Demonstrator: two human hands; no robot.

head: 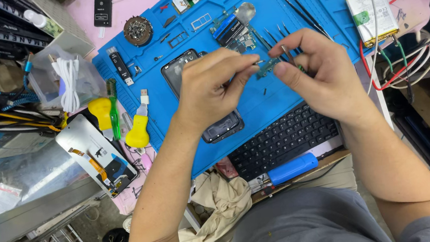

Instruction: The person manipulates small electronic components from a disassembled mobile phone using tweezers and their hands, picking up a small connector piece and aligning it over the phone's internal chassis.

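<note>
Both hands, left [212,85] and right [314,71], pinch a small green circuit board [268,67] above a blue repair mat [275,100].

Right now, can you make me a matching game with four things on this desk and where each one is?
Things:
1. small green circuit board
2. black keyboard
3. white coiled cable
4. white flat battery

Places:
A. inside a clear plastic box, far left
B. pinched between the left hand and right hand
C. upper right, past the blue mat's edge
D. sticking out from under the blue mat, near the person

Pairs: 1-B, 2-D, 3-A, 4-C
</note>
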